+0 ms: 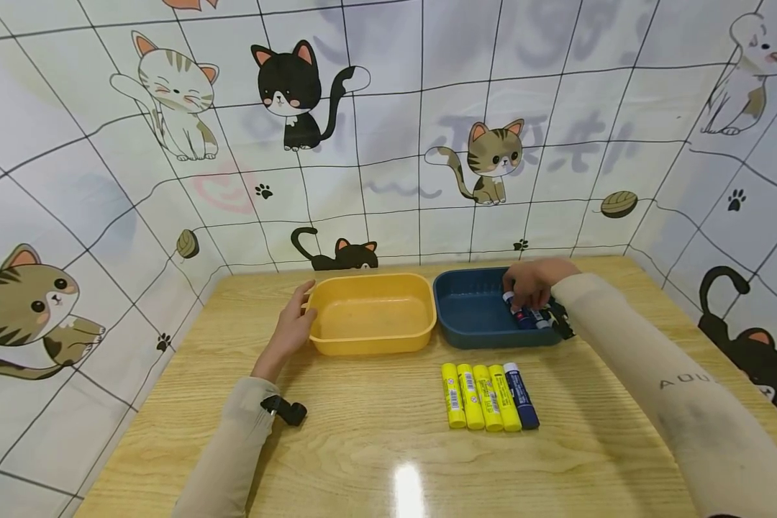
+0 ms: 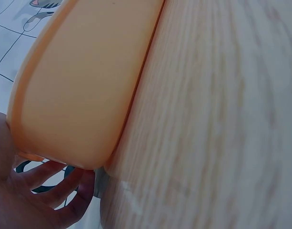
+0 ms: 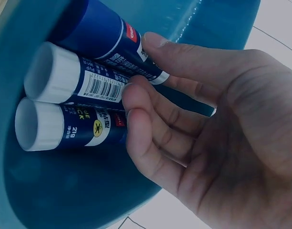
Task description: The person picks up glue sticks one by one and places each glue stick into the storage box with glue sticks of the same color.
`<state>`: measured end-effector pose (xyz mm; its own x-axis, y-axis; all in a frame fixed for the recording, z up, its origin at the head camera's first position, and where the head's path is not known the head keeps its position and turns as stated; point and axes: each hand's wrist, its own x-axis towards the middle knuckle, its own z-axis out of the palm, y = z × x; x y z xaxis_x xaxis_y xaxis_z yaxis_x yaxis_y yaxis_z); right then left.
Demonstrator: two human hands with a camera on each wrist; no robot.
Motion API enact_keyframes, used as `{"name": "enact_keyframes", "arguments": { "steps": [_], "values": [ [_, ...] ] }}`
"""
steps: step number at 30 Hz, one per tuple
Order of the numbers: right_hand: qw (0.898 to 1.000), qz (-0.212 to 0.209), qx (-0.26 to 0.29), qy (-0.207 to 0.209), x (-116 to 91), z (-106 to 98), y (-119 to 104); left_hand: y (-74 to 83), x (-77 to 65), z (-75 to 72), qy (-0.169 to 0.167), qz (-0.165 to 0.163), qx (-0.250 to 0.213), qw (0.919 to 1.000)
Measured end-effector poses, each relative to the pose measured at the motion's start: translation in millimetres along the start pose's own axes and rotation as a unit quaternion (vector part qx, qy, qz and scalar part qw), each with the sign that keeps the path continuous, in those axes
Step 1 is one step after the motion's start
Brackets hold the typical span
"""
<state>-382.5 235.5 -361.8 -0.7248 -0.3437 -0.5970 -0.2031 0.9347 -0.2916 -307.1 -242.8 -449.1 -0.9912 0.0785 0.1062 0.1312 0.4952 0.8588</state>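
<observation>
My left hand (image 1: pixel 293 324) holds the left end of a yellow plastic basin (image 1: pixel 369 347), thumb at the rim and fingers curved against the outer wall (image 2: pixel 74 95). Inside a dark blue basin (image 1: pixel 473 338), my right hand (image 1: pixel 532 280) pinches a blue-capped glue stick (image 3: pixel 91 31) between thumb and fingers. Two white-capped navy glue sticks, one with a barcode (image 3: pixel 100 86) and one marked 21g (image 3: pixel 69 125), lie beside it, close to the fingertips. In front of the blue basin lies a row of several yellow glue sticks (image 1: pixel 481 397), with one navy glue stick (image 1: pixel 521 396) at its right end.
The two basins stand side by side near the back of the wooden table (image 1: pixel 350 432). Behind and at both sides rises a white cloth (image 1: pixel 395 129) printed with cartoon cats. A black wrist camera (image 1: pixel 286 410) is strapped over the left sleeve.
</observation>
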Motion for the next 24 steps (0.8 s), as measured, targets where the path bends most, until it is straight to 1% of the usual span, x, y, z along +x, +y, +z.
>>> {"name": "enact_keyframes", "arguments": {
  "steps": [5,14,24],
  "values": [
    [1.000,0.007,0.010,-0.007,1.0,-0.1,-0.1,-1.0,0.7,0.4,0.004,0.001,0.003,1.0000],
    [1.000,0.010,0.006,-0.008,2.0,-0.2,1.6,-3.2,1.6,0.0,0.001,0.000,0.009,1.0000],
    [1.000,0.013,0.011,0.003,0.8,-0.1,6.8,-3.5,1.9,0.5,0.003,0.001,0.011,0.9999]
  ]
}}
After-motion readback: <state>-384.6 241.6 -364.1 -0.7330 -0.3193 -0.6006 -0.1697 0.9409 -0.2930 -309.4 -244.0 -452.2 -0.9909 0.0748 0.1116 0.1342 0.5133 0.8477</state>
